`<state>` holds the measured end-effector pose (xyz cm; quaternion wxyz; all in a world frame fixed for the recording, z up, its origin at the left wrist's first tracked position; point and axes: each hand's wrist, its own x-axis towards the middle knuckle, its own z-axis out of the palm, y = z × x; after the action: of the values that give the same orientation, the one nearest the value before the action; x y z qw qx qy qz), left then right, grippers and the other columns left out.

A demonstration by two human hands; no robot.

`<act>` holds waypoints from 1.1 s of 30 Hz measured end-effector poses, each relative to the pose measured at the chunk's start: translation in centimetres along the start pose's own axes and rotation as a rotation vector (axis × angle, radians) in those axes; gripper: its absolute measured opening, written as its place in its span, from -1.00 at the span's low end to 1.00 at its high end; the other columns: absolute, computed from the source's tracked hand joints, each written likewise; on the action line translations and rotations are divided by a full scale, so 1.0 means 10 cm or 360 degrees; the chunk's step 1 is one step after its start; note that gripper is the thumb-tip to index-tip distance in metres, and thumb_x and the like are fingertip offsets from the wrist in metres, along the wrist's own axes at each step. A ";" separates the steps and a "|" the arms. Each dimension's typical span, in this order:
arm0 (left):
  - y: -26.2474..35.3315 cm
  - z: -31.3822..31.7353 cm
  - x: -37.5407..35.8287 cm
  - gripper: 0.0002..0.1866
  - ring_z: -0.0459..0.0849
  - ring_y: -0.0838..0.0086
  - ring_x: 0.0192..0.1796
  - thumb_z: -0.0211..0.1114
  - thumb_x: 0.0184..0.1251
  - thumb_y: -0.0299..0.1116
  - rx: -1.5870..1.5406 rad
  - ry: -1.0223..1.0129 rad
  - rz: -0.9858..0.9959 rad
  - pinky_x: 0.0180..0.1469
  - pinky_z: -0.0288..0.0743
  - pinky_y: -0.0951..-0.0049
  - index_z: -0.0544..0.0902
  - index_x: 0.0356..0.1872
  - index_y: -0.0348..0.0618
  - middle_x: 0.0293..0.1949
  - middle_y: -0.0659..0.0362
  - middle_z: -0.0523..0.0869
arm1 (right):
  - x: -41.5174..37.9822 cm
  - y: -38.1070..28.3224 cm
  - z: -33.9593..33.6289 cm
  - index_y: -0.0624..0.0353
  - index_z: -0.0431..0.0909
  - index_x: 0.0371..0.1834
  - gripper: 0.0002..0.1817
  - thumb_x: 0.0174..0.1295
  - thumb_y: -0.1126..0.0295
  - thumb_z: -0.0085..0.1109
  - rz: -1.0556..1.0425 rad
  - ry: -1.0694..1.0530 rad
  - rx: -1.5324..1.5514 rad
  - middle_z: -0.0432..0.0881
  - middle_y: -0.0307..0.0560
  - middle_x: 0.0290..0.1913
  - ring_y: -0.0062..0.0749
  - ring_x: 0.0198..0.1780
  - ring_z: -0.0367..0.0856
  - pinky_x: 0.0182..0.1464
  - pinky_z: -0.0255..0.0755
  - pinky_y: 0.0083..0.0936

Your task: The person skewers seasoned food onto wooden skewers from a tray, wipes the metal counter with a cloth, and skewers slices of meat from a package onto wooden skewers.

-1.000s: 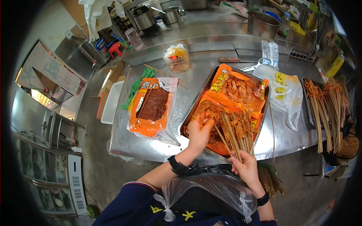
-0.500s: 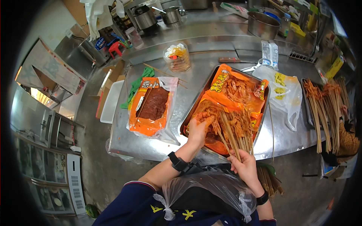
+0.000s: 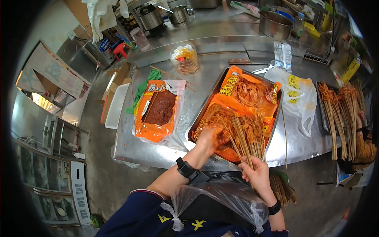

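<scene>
A metal tray (image 3: 204, 103) holds opened orange packages (image 3: 223, 94) of reddish, shredded-looking food (image 3: 248, 93). My left hand (image 3: 211, 138) is at the tray's lower left, its orange-stained fingers bent against the food by the skewer tips; what they pinch is hidden. My right hand (image 3: 256, 172), below the tray's front edge, grips the lower ends of several wooden skewers (image 3: 244, 144). Food is threaded on their upper ends. More loaded skewers (image 3: 258, 149) lie in the tray beside them. Left of the tray lies another orange package (image 3: 149, 132) with a dark red slab.
Scissors (image 3: 269, 68), a plastic bag (image 3: 302, 98) and a clear container (image 3: 184, 59) lie around the tray. At the right, another person's arm (image 3: 364, 148) is near a second tray of loaded skewers (image 3: 333, 118). A green cloth (image 3: 140, 94) lies left.
My left hand has moved slightly down and its fingers have shifted right, toward the skewers. My right hand keeps its grip with little movement.
</scene>
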<state>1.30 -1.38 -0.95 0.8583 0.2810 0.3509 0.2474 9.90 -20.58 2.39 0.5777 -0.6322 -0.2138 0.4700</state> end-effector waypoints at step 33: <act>-0.18 0.23 -0.19 -0.83 0.58 0.59 -0.37 0.15 0.22 -0.50 0.0771 -0.0009 0.0645 -0.29 0.46 0.58 0.61 -0.22 -0.34 -0.38 0.23 0.66 | 0.03 0.03 0.05 0.34 0.47 -0.09 -0.78 0.20 0.51 0.05 -0.0017 0.0117 0.0002 0.61 -0.12 -0.41 -0.72 -0.64 0.43 -0.67 0.26 -0.78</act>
<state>2.25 -4.55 0.09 0.7007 0.5422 0.3339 0.3219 9.54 -20.15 2.05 0.5880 -0.6476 -0.1956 0.4435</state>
